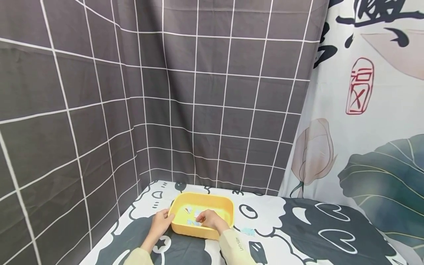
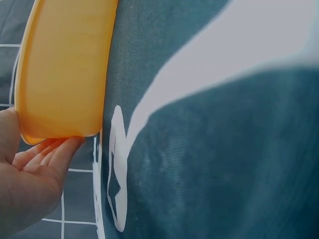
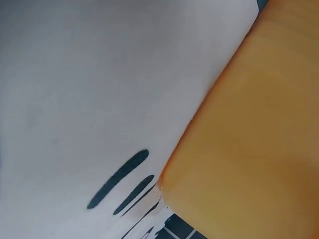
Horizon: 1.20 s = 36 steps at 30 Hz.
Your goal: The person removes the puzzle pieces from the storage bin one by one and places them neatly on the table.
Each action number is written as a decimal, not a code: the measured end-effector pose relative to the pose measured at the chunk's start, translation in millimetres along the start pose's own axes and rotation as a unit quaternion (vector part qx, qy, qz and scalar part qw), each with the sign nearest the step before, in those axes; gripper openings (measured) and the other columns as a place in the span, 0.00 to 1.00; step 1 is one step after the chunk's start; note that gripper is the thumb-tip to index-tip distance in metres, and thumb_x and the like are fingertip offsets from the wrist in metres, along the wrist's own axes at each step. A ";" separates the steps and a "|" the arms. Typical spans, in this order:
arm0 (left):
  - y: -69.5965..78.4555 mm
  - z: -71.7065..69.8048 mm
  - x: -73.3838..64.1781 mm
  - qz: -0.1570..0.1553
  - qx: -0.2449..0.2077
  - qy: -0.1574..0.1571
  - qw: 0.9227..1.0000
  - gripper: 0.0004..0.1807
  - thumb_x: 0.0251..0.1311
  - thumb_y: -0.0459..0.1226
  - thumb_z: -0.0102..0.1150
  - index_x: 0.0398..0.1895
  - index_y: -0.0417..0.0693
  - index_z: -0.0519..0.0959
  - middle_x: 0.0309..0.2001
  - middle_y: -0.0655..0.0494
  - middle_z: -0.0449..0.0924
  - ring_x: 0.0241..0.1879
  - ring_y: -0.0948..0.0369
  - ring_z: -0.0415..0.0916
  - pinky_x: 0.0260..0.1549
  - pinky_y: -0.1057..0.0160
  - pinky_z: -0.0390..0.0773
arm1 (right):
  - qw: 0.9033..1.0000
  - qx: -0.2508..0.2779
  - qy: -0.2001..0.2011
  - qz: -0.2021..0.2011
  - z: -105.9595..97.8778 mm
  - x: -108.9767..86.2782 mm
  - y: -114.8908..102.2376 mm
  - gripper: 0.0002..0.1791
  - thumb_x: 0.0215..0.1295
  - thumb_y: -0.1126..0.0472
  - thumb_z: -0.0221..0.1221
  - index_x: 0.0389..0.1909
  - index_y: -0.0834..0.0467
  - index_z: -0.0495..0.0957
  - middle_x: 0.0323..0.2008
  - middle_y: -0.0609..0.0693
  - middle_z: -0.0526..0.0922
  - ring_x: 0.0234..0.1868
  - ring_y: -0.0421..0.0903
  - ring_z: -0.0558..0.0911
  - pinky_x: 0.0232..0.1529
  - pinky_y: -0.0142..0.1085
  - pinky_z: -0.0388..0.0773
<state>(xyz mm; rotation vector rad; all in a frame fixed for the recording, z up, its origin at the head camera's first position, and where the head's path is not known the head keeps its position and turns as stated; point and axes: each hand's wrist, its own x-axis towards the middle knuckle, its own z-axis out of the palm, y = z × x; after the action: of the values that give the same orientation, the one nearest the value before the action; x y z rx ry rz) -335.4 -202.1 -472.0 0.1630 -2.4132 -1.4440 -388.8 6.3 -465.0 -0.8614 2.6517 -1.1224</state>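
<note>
A yellow plastic basin [image 1: 220, 200] stands on the patterned cloth, with several small flat white and light blue pieces [image 1: 188, 209] on its floor. My left hand [image 1: 161, 222] grips the basin's left end by the rim; in the left wrist view its fingers [image 2: 62, 154] lie against the end wall. Reaching over the near wall, my right hand [image 1: 212, 219] is inside the basin, its fingertips down at the light blue pieces. Whether they pinch one is too small to tell. In the right wrist view only the basin's outer wall [image 3: 244, 134] and cloth show; the hand is out of sight.
One light blue piece [image 1: 247, 231] lies on the cloth outside the basin, to its right. The black-and-white cartoon cloth [image 1: 198, 250] covers the surface. Dark grid curtains [image 1: 212, 110] hang behind and at the left, and a white floral curtain [image 1: 331, 147] at the right.
</note>
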 end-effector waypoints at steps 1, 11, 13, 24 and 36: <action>-0.5 0.0 0.1 0.000 0.000 0.000 1.000 0.21 0.58 0.32 0.53 0.50 0.21 0.76 0.43 0.30 0.83 0.42 0.46 0.85 0.43 0.53 0.86 | 1.000 0.000 0.001 0.002 0.2 -0.1 -0.4 0.11 0.46 0.79 0.60 0.32 0.67 0.84 0.25 0.53 0.81 0.28 0.37 0.72 0.31 0.26 0.72; -1.9 0.9 -2.5 -0.011 0.007 -0.001 1.000 0.21 0.58 0.32 0.53 0.50 0.21 0.76 0.44 0.30 0.83 0.44 0.45 0.84 0.44 0.53 0.86 | 1.000 -0.026 -0.009 -0.005 3.2 -0.6 -3.6 0.10 0.50 0.78 0.61 0.32 0.65 0.84 0.29 0.55 0.83 0.30 0.39 0.73 0.33 0.28 0.73; -1.4 1.4 -3.5 -0.009 0.003 -0.002 1.000 0.21 0.58 0.32 0.53 0.50 0.21 0.76 0.44 0.30 0.83 0.43 0.45 0.84 0.43 0.53 0.86 | 1.000 -0.029 -0.007 -0.009 3.5 -1.0 -3.4 0.10 0.49 0.78 0.61 0.30 0.64 0.84 0.29 0.55 0.83 0.30 0.39 0.73 0.33 0.28 0.73; -0.7 1.8 -2.5 -0.011 0.005 -0.003 1.000 0.21 0.59 0.32 0.54 0.51 0.21 0.75 0.46 0.30 0.83 0.45 0.45 0.84 0.46 0.52 0.85 | 0.999 -0.015 -0.013 -0.030 4.9 0.3 -0.8 0.06 0.51 0.78 0.61 0.26 0.66 0.84 0.19 0.51 0.79 0.23 0.35 0.69 0.27 0.24 0.66; 0.4 0.0 -1.3 -0.010 -0.002 0.001 1.000 0.21 0.59 0.32 0.53 0.51 0.21 0.75 0.48 0.28 0.82 0.48 0.42 0.82 0.47 0.51 0.85 | 0.999 0.009 0.005 -0.045 -0.3 1.9 3.3 0.03 0.52 0.73 0.66 0.28 0.66 0.85 0.25 0.57 0.86 0.24 0.31 0.72 0.27 0.22 0.71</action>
<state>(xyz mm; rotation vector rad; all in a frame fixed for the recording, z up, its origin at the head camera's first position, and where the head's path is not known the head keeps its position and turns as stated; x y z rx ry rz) -334.1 -201.6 -472.0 0.1879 -2.4135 -1.4556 -391.9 7.2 -466.9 -0.9824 2.6310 -1.1727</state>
